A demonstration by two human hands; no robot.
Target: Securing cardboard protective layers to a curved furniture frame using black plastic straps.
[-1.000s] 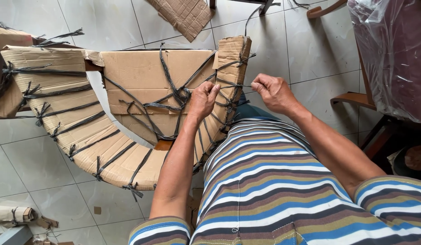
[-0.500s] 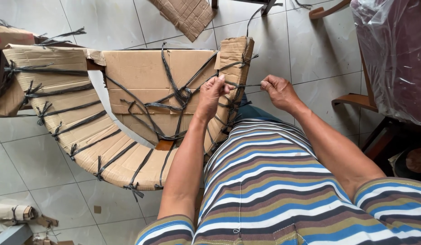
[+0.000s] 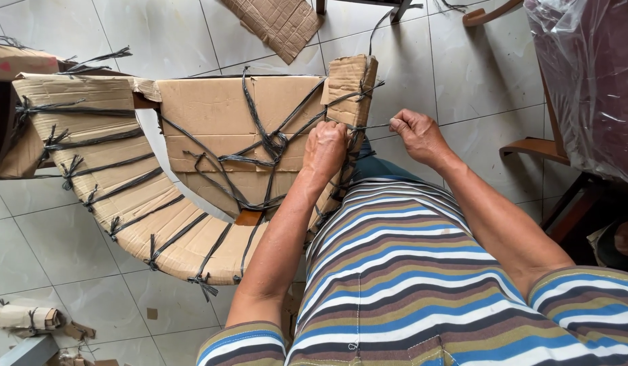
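— Where's the work?
— A cardboard-wrapped piece of furniture (image 3: 212, 146) stands on the tiled floor (image 3: 70, 271), against the person's knees. The black cord (image 3: 368, 126) runs off its right end.
— And the grips?
— The left hand (image 3: 325, 148) is closed, pressing the cord against the wrapped upright; the right hand (image 3: 415, 132) is closed on the cord's free end, drawn taut between them.
— How to do it well?
— I'd judge: keep tension level, pin the crossing firmly.
— Any containers?
— Only a clear plastic bag (image 3: 588, 74) over something dark at the right edge; contents unclear.
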